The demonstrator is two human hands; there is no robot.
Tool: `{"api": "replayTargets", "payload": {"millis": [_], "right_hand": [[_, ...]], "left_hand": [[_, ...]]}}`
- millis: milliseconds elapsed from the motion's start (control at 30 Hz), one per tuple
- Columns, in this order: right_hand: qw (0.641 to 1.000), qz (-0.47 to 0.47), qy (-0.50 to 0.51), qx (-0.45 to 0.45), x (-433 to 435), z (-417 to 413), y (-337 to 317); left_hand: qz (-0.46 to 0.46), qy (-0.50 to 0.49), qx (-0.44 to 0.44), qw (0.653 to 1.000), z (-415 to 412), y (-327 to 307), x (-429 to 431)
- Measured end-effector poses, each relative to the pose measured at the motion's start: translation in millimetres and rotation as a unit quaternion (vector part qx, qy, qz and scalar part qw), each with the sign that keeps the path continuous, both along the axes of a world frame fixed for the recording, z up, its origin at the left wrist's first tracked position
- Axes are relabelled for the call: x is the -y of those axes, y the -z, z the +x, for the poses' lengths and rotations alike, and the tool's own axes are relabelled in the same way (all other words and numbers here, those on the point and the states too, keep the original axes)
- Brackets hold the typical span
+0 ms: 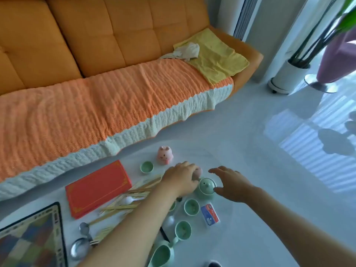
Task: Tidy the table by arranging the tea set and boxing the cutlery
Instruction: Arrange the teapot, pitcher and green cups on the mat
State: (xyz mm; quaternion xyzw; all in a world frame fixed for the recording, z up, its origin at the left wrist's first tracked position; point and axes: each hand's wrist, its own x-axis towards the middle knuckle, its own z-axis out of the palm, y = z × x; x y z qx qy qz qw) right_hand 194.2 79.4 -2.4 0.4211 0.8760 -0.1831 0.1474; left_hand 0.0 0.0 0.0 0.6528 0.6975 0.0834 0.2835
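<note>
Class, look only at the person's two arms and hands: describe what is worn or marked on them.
Both forearms are bare all the way to the frame's lower edge; no sleeves show. The left hand and right hand wear no gloves, and no watch, bracelet or ring is visible. No markings can be made out.

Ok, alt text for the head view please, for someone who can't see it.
Both hands reach toward a green teapot on a white table; the left hand covers something pink, the right hand is open. Green cups, chopsticks, spoons and a red box lie around.
</note>
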Motion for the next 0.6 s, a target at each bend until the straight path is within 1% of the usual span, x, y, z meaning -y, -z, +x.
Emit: {"api": "replayTargets", "payload": {"millis": [100, 267, 333, 433, 533, 600], "right_hand": [[1.000, 0.000, -0.001, 0.013, -8.8, 4.4, 41.8], [0.999, 0.005, -0.015, 0.034, -21.9, 2.0, 98.6], [0.999, 0.013, -0.015, 0.034, -26.0, -0.3, 115.9], [1.000, -0.002, -0.008, 0.018, -28.9, -3.2, 134.8], [1.000, -0.007, 0.007, -0.018, -31.9, -2.5, 144.9], [0.999, 0.006, 0.010, -0.040, -30.9, 0.3, 148.9]], "left_hand": [[0.003, 0.024, -0.046, 0.999, 12.3, 42.6, -11.9], [0.030, -0.019, -0.117, 0.992, 19.6, 110.8, -21.9], [0.026, -0.028, -0.140, 0.989, 22.3, 131.6, -22.4], [0.034, -0.030, -0.162, 0.986, 26.5, 152.2, -21.1], [0.069, -0.041, -0.160, 0.984, 29.2, 166.0, -19.5], [0.100, -0.059, -0.159, 0.980, 30.8, 167.3, -17.6]]}}
